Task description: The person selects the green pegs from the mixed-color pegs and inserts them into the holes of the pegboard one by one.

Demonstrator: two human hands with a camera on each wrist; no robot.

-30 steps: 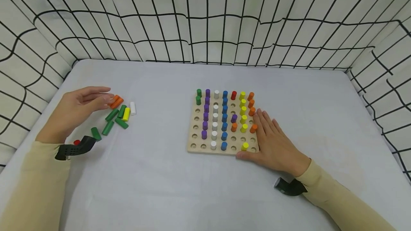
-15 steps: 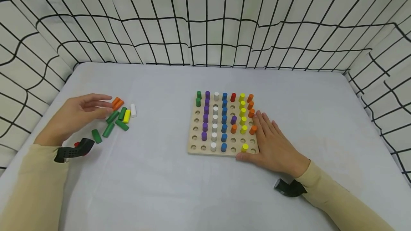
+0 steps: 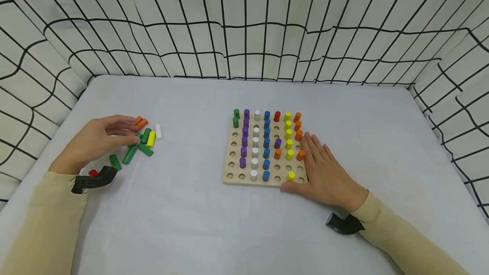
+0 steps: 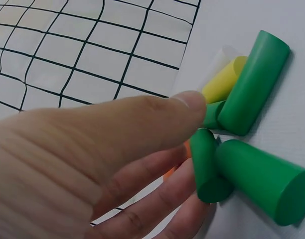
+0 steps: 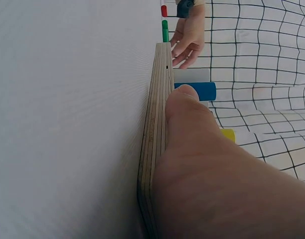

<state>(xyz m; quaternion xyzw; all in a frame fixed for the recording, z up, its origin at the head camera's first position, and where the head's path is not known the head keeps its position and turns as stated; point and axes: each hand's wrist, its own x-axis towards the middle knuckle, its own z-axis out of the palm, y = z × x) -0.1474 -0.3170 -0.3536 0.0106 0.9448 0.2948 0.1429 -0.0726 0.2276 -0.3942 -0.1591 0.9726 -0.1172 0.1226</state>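
My left hand [image 3: 111, 137] is at the loose pegs on the left, its thumb and fingers spread around a green peg [image 4: 205, 167]. No firm pinch shows in the left wrist view. Beside it lie more green pegs [image 4: 254, 82], a yellow peg [image 3: 151, 139], a white peg [image 3: 158, 132] and orange pegs [image 3: 142, 123], partly behind the fingers. My right hand [image 3: 330, 173] lies flat with straight fingers along the right side of the wooden pegboard [image 3: 233, 169], the thumb at its front edge. Upright pegs in several colours stand in the board's columns, among some bare holes.
A red peg [image 3: 93, 173] lies close to my left wrist, near another green peg [image 3: 115, 162]. White cloth [image 3: 183, 215] covers the table. Black-lined white walls [image 3: 256, 37] rise around its back and sides.
My left hand has drawn back from the orange pegs, then moved right and slightly down to the green pegs. My right hand stays on the board.
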